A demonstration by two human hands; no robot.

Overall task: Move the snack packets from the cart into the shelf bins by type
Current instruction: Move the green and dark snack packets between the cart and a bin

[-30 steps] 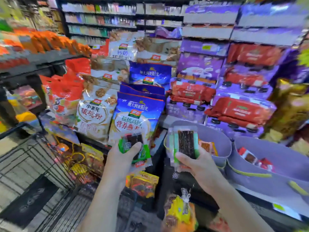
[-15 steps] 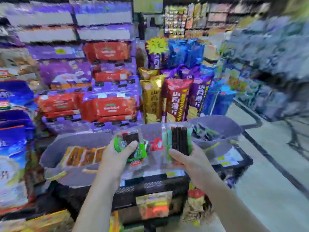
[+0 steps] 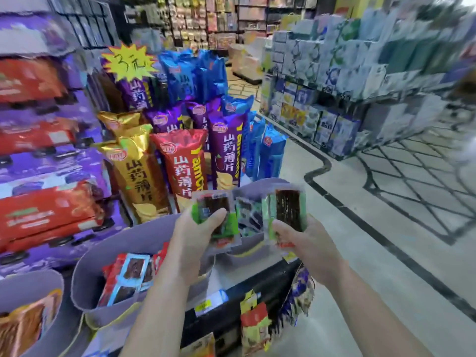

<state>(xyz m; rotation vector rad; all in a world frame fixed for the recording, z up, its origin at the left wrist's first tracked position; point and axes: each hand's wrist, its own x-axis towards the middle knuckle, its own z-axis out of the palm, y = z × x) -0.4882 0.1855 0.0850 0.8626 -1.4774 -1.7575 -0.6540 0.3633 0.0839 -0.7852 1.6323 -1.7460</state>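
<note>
My left hand (image 3: pixel 192 240) grips a green snack packet (image 3: pixel 215 215) with a dark centre, thumb across its front. My right hand (image 3: pixel 306 243) holds a stack of similar green packets (image 3: pixel 287 215) upright. Both hover over the rightmost grey shelf bin (image 3: pixel 260 186), where several green packets (image 3: pixel 248 215) lie. The middle grey bin (image 3: pixel 108 251) below left holds red and blue packets (image 3: pixel 128 276). A third grey bin (image 3: pixel 51 282) at the far left holds orange packets (image 3: pixel 23 328). The cart is out of view.
Tall yam-chip bags (image 3: pixel 185 161) stand behind the bins, with red and purple boxes (image 3: pixel 43 215) stacked at left. Small packets (image 3: pixel 255 328) hang below the shelf edge. An open tiled aisle (image 3: pixel 360 228) runs to the right, bordered by a shelf of boxes (image 3: pixel 334 99).
The view swung right from the cart and oat bags toward the aisle end. Both hands, still holding their packets, now sit over the rightmost bin instead of the earlier bins.
</note>
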